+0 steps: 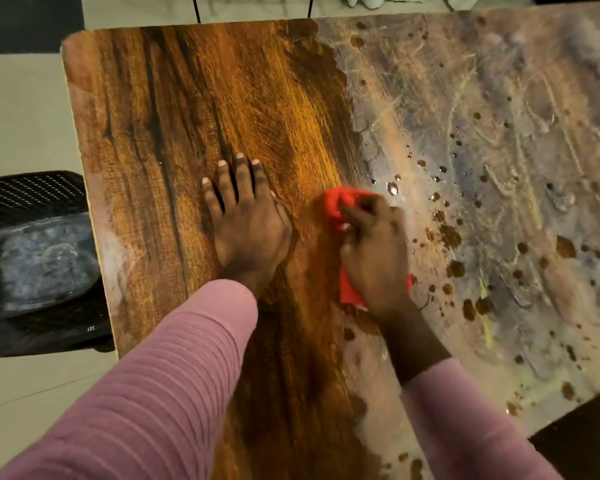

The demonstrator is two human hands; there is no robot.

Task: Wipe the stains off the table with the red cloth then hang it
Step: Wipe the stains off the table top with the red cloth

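Observation:
A wooden table [174, 109] fills the view. Its left half shows bare brown grain; its right half is covered by a pale grey smeared film of stains [499, 140] with droplets and brown spots. My right hand [374, 258] grips a bunched red cloth [336, 206] and presses it on the table at the border between the bare grain and the film. Part of the cloth pokes out under my wrist. My left hand [246, 216] lies flat on the brown wood to the left of the cloth, fingers straight and spread.
A black mesh chair [35, 192] with a dark bag on its seat stands left of the table. Pale floor lies beyond the left and far edges. Thin black legs [196, 8] and a light cloth heap [395, 0] sit past the far edge.

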